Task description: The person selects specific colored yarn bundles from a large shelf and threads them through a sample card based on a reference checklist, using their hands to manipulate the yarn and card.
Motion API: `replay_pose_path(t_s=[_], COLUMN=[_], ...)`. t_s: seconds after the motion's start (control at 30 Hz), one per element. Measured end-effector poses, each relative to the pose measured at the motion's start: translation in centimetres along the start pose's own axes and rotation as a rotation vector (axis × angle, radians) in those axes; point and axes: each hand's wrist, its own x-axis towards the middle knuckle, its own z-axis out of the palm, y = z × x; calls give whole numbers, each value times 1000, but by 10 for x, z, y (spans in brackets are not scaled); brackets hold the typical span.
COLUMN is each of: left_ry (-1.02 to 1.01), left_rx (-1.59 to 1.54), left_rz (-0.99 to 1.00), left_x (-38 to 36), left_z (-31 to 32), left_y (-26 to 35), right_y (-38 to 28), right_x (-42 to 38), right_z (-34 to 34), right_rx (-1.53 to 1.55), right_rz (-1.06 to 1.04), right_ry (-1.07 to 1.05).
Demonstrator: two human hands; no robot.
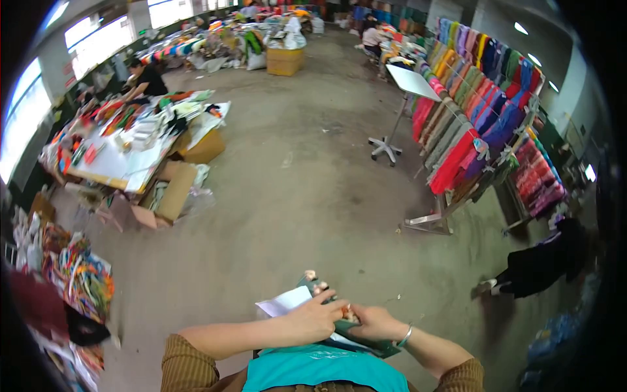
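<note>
Head view. Up close: brown ribbed sleeves [189, 362] bunched around the elbows, smooth teal cloth apron [326, 371] with white print, silver metal bangle [405, 336] on right wrist. On right side, soft hanging skeins of multicoloured yarn [477, 85] on a slanted rack; just beside, white flat-topped wheeled stand [413, 83]. On left, paper- and cloth-strewn table [104, 160], open brown cardboard box [175, 189] near its corner, loose tangled heap of bright yarn [78, 277] nearer.

Room to move: wide stretch of smooth grey floor [294, 215] ahead, between table edge and rack foot. Person in black [545, 255] well apart at far right.

Work: dark green flat piece [382, 347] just in front of apron, tilted, both hands on it. White smooth sheet [284, 303] sticking out at left. Small cream-orange bits [351, 315] between hands, too blurred to identify. Left hand [319, 321]: half open, fingers bent across green piece; can't tell if gripping. Right hand [373, 321]: curled in, holding right part.
</note>
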Motion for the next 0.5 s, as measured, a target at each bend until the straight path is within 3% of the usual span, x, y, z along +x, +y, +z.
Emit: replay_pose_path(t_s=[0.07, 0.1, 0.17, 0.27, 0.33, 0.4, 0.47, 0.5], left_ry=[0, 99, 22, 174, -68, 319, 378, 514], left_rx=[-55, -81, 1, -94, -223, -309, -406, -560], left_rz=[-6, -18, -69, -130, -535, -669, -879, -1025], left_x=[20, 29, 43, 56, 45, 29, 2, 2], left_z=[-12, -12, -27, -40, -45, -43, -29, -31], left_y=[-65, -94, -159, -275, -337, -391, -443, -458], right_y=[34, 48, 85, 132, 149, 159, 171, 178], right_x=[43, 62, 106, 170, 207, 244, 283, 304], right_z=[-41, -64, -105, -172, -207, -247, -283, -300], right_rx=[18, 72, 196, 306, 374, 379, 322, 267], right_rz=[-9, 26, 46, 52, 35, 114, 134, 157], right_ry=[83, 95, 183, 323, 379, 451, 472, 497])
